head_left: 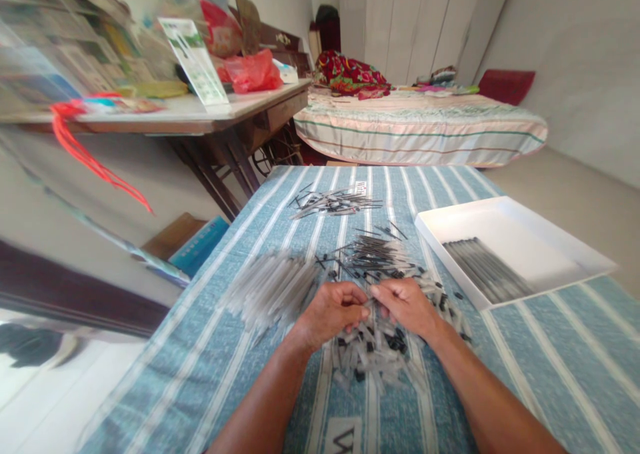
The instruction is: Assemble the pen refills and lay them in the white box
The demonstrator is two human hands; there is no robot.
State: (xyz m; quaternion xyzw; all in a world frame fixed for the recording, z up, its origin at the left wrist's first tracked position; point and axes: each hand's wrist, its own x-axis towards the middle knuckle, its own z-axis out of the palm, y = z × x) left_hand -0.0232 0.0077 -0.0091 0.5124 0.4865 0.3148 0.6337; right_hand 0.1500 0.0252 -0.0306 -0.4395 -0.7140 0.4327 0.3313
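Observation:
My left hand [336, 313] and my right hand [406, 305] meet over the middle of the table, fingers closed in a pinch. Between their fingertips is a small greyish pen part, too blurred to tell which piece. Under and just in front of them lies a loose heap of clear and black pen caps [377, 361]. To the left of my left hand is a pile of translucent pen barrels [273, 287]. Beyond my fingers sits a bunch of thin dark refills [377, 253]. More small clear and black pieces [450, 311] spread to the right of my right hand.
A white shallow box [530, 241] at the right holds a row of dark pens [487, 271]. Another scatter of thin refills [337, 203] lies farther back on the striped tablecloth [210, 347]. A cluttered desk [200, 122] stands at the left, a bed [420, 127] behind.

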